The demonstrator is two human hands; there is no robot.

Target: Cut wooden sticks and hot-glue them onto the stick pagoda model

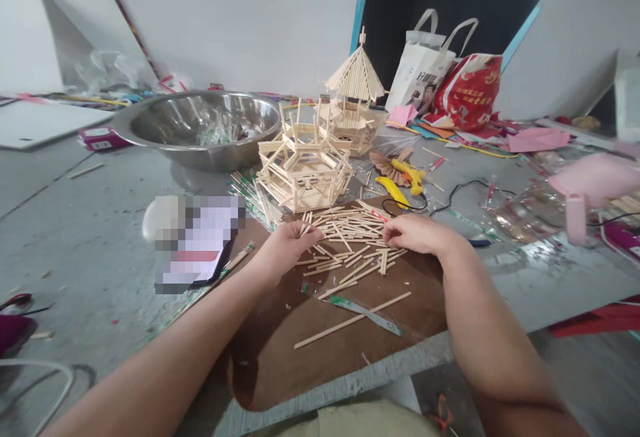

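Note:
A heap of short cut wooden sticks (pixel 350 233) lies on a brown mat (pixel 280 350) in front of me. My left hand (pixel 285 247) rests at the heap's left edge with its fingers curled, pinching some sticks. My right hand (pixel 417 233) lies on the heap's right side, fingers bent down onto the sticks. Behind the heap stands a hexagonal frame built of sticks (pixel 305 167), and farther back a stick pavilion with a pointed roof (pixel 355 100). A long stick (pixel 353 320) lies loose on the mat.
A large steel bowl (pixel 200 127) sits at the back left. A yellow glue gun (pixel 405 180) with a black cord lies right of the frame. Bags (pixel 450 83), pink paper and clear plastic clutter the right. A blurred-out object (pixel 197 240) lies left of the mat.

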